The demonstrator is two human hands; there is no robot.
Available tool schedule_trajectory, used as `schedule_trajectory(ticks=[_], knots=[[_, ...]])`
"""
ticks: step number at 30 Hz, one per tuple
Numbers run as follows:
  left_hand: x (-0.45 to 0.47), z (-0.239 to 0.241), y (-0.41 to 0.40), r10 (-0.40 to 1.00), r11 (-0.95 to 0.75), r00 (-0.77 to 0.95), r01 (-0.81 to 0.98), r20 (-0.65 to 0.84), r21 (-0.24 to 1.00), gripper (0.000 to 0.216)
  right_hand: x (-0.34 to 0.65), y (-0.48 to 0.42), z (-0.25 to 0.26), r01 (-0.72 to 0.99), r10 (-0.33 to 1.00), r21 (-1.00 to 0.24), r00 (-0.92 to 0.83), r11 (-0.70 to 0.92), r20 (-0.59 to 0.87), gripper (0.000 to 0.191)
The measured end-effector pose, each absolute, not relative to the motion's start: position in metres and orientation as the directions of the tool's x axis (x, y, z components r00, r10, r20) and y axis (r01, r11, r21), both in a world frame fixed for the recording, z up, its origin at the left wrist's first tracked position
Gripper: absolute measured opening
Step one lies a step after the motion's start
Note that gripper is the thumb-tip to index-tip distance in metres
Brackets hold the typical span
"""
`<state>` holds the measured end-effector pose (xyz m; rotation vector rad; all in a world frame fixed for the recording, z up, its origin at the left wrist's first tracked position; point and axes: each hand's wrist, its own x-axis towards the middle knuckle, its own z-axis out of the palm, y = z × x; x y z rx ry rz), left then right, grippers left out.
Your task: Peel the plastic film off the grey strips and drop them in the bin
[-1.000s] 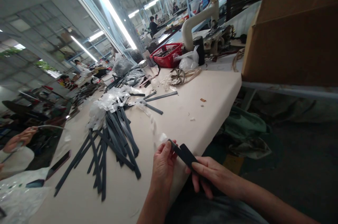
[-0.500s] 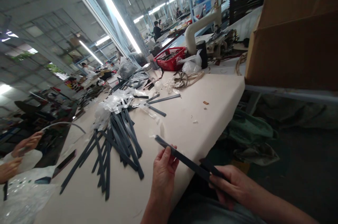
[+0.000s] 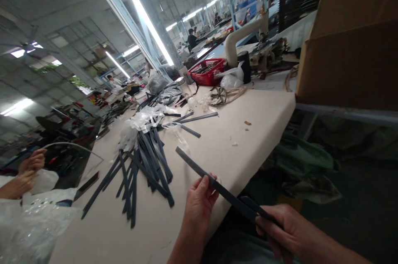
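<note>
Farther past the left hand [image 3: 199, 204] than a second ago: dark strip [image 3: 228, 194]; right hand [image 3: 284, 226] now wider of the left

Far left, co-worker's hands [image 3: 32, 164] on a thin pale cord [image 3: 74, 145]. Below them, crumpled clear plastic [image 3: 37, 231]; whether it holds anything, cannot tell. Next, on the table [image 3: 264, 110], loose dark strips [image 3: 145, 173] in a fanned heap, upper ends under clear wrapping [image 3: 144, 121]. Behind, lidded jar [image 3: 180, 83], contents too small to read.

Left hand pinches dark strip between thumb and fingers, partway along; free end juts beyond the fingertips over the table, right of the heap and apart from it. Farther back, red basket [image 3: 214, 79], open-topped, dark pieces inside, kind unclear; white plastic bag [image 3: 233, 79] just beside it.

Right hand closed round the strip's nearer part, beyond the table edge. Second dark length alongside in the same grip: fold or separate piece, cannot tell. Far right, brown cardboard box [image 3: 348, 60], interior hidden.
</note>
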<state>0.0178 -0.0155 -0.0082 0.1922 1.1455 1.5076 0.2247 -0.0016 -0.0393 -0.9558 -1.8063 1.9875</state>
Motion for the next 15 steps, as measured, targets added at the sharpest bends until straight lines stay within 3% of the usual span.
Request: schedule_trajectory(ticks=[5,11,15], knots=[[0.039,-0.012,-0.026,0.894,0.281,-0.091,-0.649,-0.439,0.707,0.028,0.21,0.005,-0.024,0.193,0.678,-0.97,-0.694,-0.149,-0.242,0.062],[0.028,-0.008,-0.03,0.842,0.255,-0.217,-0.647,-0.494,0.718,0.034,0.223,-0.003,-0.035,0.211,0.61,-0.966,-0.749,-0.15,-0.258,0.066],[0.038,-0.012,-0.039,0.886,0.346,-0.037,-0.609,-0.462,0.714,0.026,0.213,0.002,-0.028,0.231,0.657,-0.966,-0.71,-0.119,-0.251,0.066]])
